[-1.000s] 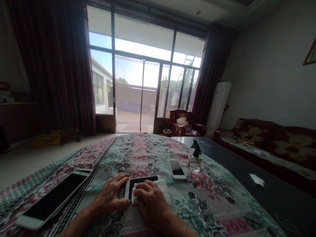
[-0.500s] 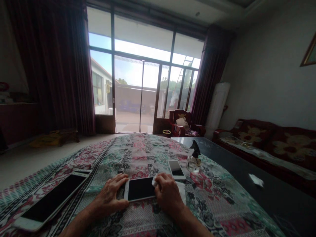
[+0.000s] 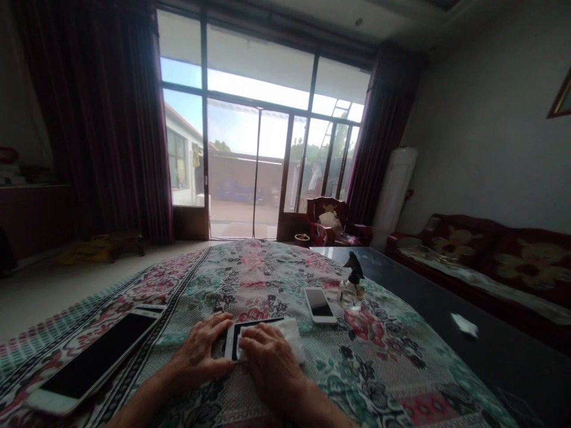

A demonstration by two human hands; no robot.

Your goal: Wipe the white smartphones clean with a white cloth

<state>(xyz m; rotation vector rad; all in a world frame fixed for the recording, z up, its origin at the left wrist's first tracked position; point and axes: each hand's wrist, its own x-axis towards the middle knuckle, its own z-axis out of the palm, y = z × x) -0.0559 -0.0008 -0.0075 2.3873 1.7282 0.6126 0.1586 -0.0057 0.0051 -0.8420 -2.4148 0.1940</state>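
Note:
A white smartphone (image 3: 230, 342) with a black screen lies flat on the flowered tablecloth. My left hand (image 3: 201, 352) grips its left end, thumb at the near corner and fingers at the far one. Under my right hand (image 3: 273, 364) a white tissue (image 3: 292, 336) is pressed against the screen, covering most of the phone's middle and right part. Just beyond, to the right, rests a smaller white phone (image 3: 321, 307). Beside that stands a clear spray bottle (image 3: 351, 293) with a black trigger head.
On the left lies a large white device (image 3: 96, 359) with a dark screen, a second one (image 3: 149, 308) partly under its far end. The tablecloth (image 3: 379, 368) covers the table. A crumpled white tissue (image 3: 464, 326) sits on the dark surface (image 3: 428, 303) at right.
My right hand has slid left across the phone's screen with the tissue, which now lies spread over it. My left hand stays at the phone's left end.

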